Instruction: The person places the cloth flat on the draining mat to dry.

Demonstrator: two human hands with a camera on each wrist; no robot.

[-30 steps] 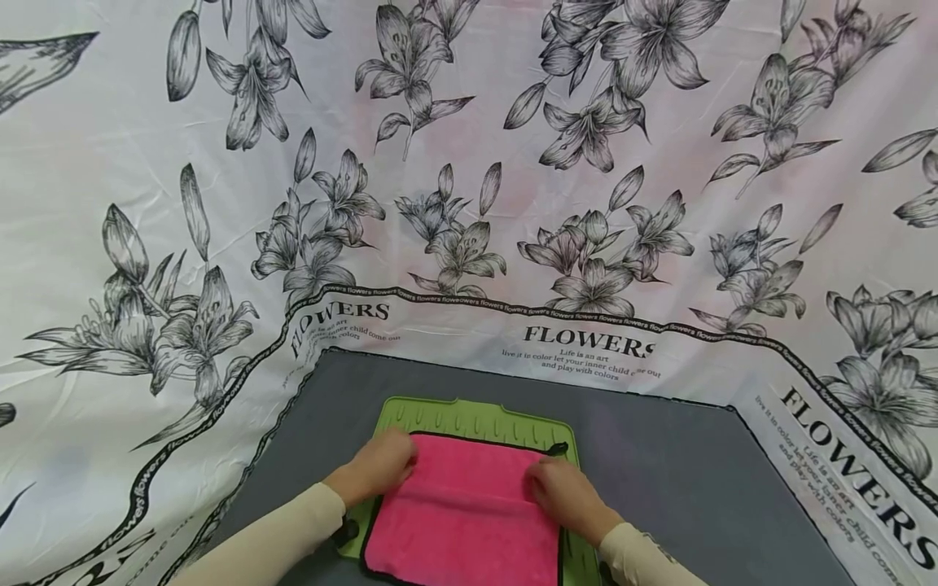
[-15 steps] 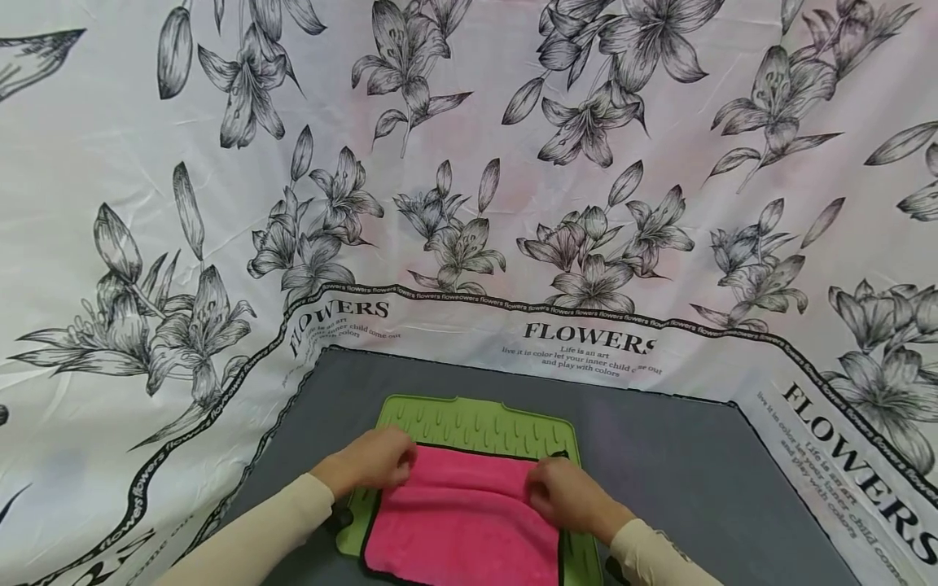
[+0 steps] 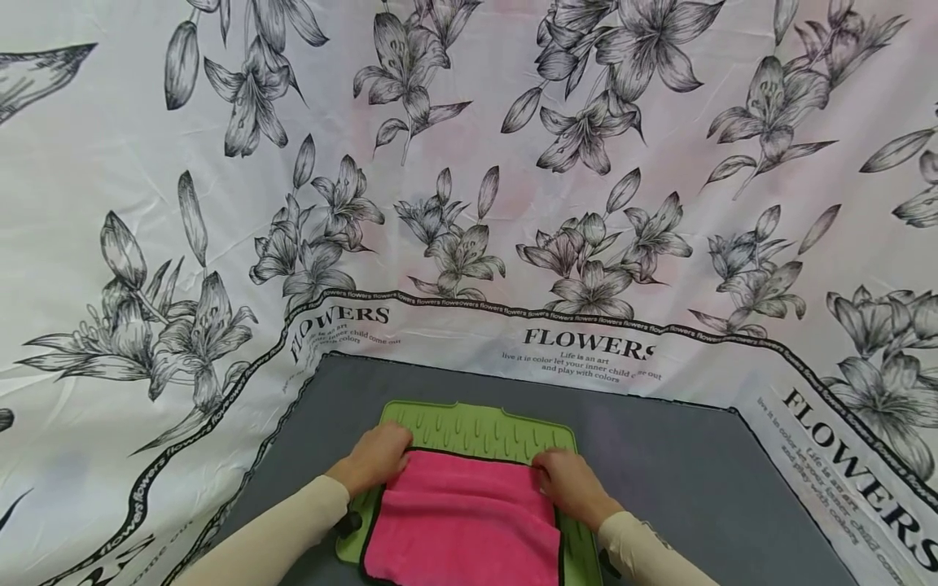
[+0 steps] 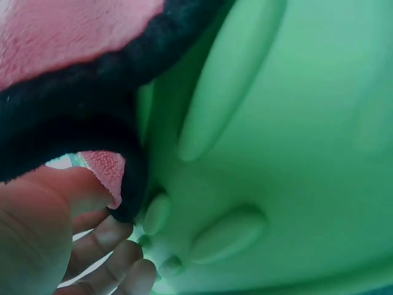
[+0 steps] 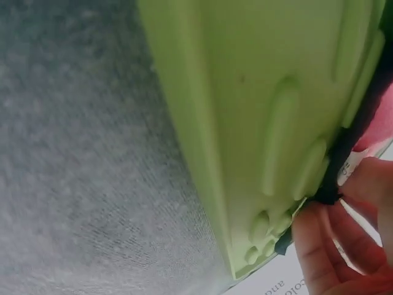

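Observation:
A pink cloth (image 3: 465, 529) with a black border lies over a green ribbed mat (image 3: 454, 423), with soft folds across its far part. At the cloth's far left corner my left hand (image 3: 377, 457) pinches the edge. The left wrist view shows the thumb (image 4: 80, 184) and fingertips at the black-bordered corner, just above the mat. My right hand (image 3: 570, 484) pinches the far right corner. In the right wrist view its thumb and fingers (image 5: 316, 252) meet at the black edge (image 5: 328, 190). The cloth's near edge is partly outside the head view.
Under the mat is a dark grey table surface (image 3: 681, 472). White curtain (image 3: 469, 244) printed with black flowers surrounds it at the back and sides. A small dark object (image 3: 352, 521) shows at the mat's left edge, beside the left wrist.
The cloth's far edge has shifted slightly toward me, uncovering more ribbed mat, and its folds have changed. The right hand now covers the black tab at the right corner.

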